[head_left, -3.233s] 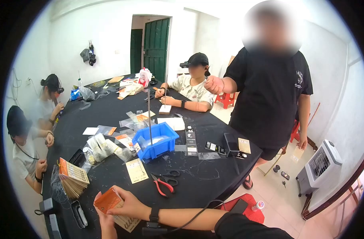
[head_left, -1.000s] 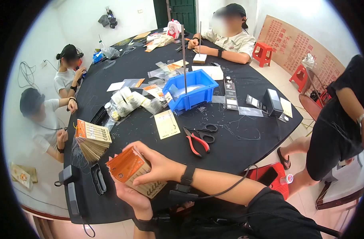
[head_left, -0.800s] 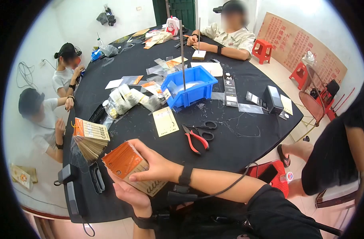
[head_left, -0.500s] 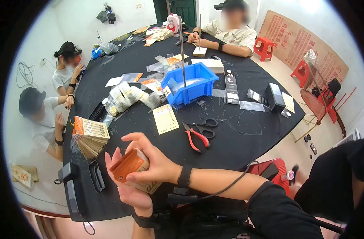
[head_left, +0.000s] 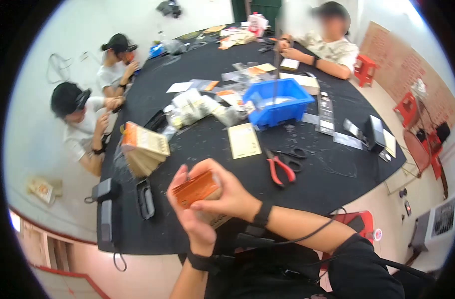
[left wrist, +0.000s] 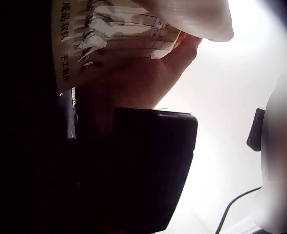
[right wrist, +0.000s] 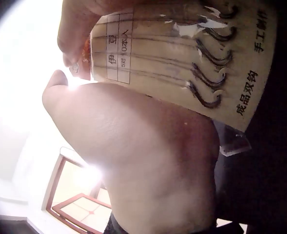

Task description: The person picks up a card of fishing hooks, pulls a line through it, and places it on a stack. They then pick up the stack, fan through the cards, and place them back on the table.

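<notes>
Still, both hands [head_left: 235, 197] grip the card stack [head_left: 196, 190]; the cooler [head_left: 429, 233] stands unblocked now.

From my end this looks like a workshop: people [head_left: 80, 117] around one surface [head_left: 197, 149] bearing pliers [head_left: 274, 172], scissors [head_left: 290, 162] and a blue bin [head_left: 282, 115].

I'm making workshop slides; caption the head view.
Right hand grips a stack of orange-topped beige cards against the left hand, beside a blue plastic bin's black-covered table.
</notes>
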`<state>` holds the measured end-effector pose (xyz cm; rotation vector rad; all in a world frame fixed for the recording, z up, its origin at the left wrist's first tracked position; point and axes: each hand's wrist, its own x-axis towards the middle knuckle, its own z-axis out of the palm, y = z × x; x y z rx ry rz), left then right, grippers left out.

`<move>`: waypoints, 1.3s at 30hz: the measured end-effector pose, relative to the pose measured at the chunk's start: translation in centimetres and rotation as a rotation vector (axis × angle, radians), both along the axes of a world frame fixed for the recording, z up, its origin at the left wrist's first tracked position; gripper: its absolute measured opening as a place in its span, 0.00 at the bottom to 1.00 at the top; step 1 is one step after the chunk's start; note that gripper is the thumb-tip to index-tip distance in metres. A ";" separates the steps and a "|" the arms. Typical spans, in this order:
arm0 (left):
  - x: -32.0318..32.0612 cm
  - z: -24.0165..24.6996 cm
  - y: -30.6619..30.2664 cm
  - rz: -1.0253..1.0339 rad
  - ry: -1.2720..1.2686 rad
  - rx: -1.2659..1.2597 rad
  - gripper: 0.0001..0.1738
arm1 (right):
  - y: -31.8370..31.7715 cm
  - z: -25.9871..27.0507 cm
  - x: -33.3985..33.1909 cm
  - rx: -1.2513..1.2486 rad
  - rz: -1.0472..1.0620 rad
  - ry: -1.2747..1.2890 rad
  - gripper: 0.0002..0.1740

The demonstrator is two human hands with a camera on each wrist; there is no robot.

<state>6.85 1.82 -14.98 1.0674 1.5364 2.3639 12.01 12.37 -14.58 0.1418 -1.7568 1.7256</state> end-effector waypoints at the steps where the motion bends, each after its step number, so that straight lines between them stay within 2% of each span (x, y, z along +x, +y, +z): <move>1: -0.3 0.0 -0.1 0.011 0.045 -0.025 0.41 | 0.0 -0.1 0.0 -0.025 0.013 0.011 0.33; 4: -0.1 -0.4 -0.6 0.022 0.035 -0.085 0.38 | -0.3 -0.4 -0.3 -0.125 0.048 0.057 0.31; 8: 0.6 0.0 -0.2 0.085 0.023 -0.023 0.41 | -0.5 -0.1 -0.1 -0.211 0.143 0.024 0.30; 13: 0.2 0.0 -0.1 0.106 0.108 -0.038 0.44 | -0.2 -0.3 0.0 -0.154 0.127 0.010 0.28; 16: -1.0 -0.5 -0.4 0.239 0.316 -0.103 0.43 | -0.2 -0.1 0.1 -0.157 0.133 -0.017 0.28; 19: -0.7 -0.6 -0.6 0.299 0.286 -0.174 0.47 | -0.2 -0.2 0.0 -0.123 0.080 -0.030 0.26; 22: -0.8 0.0 -0.9 0.263 0.328 -0.168 0.42 | -0.3 -0.3 0.0 -0.129 0.066 -0.040 0.25; 25: -0.2 -0.4 -0.2 0.087 0.126 -0.050 0.48 | -0.2 -0.6 -0.1 -0.115 0.066 -0.028 0.25; 31: -0.1 -0.6 0.1 0.221 0.141 0.016 0.47 | -0.5 -0.3 -0.2 -0.243 0.112 0.000 0.29; 34: -0.4 -0.8 -0.1 0.200 0.188 0.025 0.46 | 0.3 -0.3 -0.5 0.012 0.033 0.092 0.34; 37: -0.5 -0.7 -0.5 0.180 0.229 -0.014 0.46 | 1.0 -0.1 -0.3 0.193 -0.056 0.059 0.35; 39: -0.2 -0.6 -0.6 0.094 0.128 0.013 0.48 | 0.2 0.4 0.2 -0.061 0.068 -0.009 0.34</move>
